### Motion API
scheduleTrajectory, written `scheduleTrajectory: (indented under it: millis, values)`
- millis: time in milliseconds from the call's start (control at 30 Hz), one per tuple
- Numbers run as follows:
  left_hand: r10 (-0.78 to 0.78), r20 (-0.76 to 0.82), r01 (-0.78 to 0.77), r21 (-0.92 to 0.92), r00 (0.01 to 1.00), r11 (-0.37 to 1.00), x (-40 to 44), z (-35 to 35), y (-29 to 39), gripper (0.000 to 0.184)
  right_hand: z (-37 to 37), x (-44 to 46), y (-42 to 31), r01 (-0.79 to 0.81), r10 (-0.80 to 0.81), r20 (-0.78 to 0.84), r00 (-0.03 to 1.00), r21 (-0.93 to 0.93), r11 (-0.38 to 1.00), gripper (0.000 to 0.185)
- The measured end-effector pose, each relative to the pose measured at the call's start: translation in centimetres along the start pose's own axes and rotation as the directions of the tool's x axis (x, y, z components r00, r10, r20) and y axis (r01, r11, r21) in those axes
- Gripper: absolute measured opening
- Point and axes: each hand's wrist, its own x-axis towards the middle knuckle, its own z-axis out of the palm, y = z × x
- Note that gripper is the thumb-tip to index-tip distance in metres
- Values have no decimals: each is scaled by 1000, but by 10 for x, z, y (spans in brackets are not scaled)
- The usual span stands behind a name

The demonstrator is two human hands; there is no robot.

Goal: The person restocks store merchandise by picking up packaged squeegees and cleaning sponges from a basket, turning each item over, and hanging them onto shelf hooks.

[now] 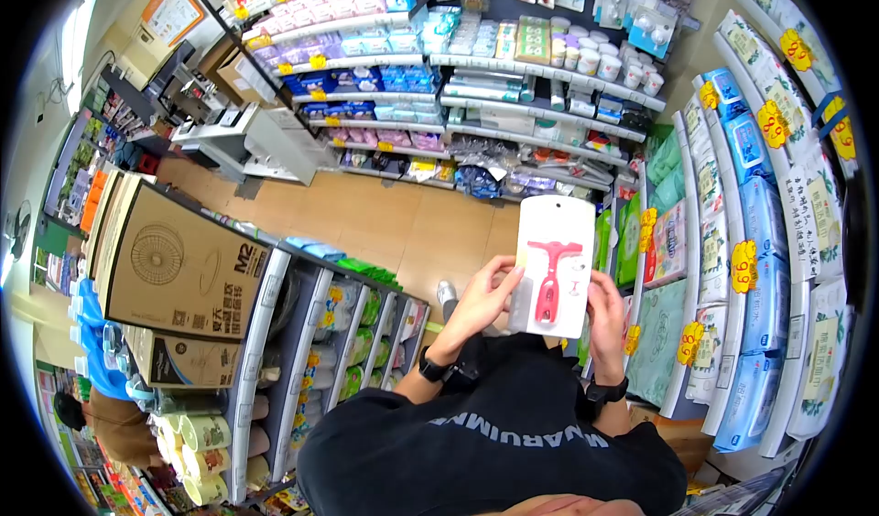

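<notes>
A white hanging card (555, 214) carries a red T-shaped tool (553, 278) that looks like a peeler or a razor; I cannot tell which. It is upright in front of my chest, with its round hang hole at the top. My left hand (488, 294) grips the card's left edge, thumb on the front. At the opposite edge, my right hand (605, 315) closes on the card's lower right side. Some of the fingers are hidden behind it. Both wrists wear black bands.
Ahead, curved shelves (366, 58) hold packets, cups and hanging goods. To my right, shelves carry blue wipe packs (749, 150) and yellow price tags. On my left, a large fan carton (183, 260) tops a shelf unit. Tiled floor (403, 218) runs between; another person (119, 429) is at lower left.
</notes>
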Motion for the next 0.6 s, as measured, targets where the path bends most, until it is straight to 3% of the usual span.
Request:
scheduleTrajectory:
  millis: [133,433,600]
  values:
    - [95,-25,-96,-60,995,994,-3,-2,2,32,-1,5,0,-39,38,55,998,26,999,34]
    - [106,-193,-126,-98,975,987,-4,-24,-5,29,16,31,10,-136,125,208,970,37,990,41]
    - [130,-275,-176,-150,953,973,22,-51,4,28,27,68,10,-151,189,309,932,-141,978,33]
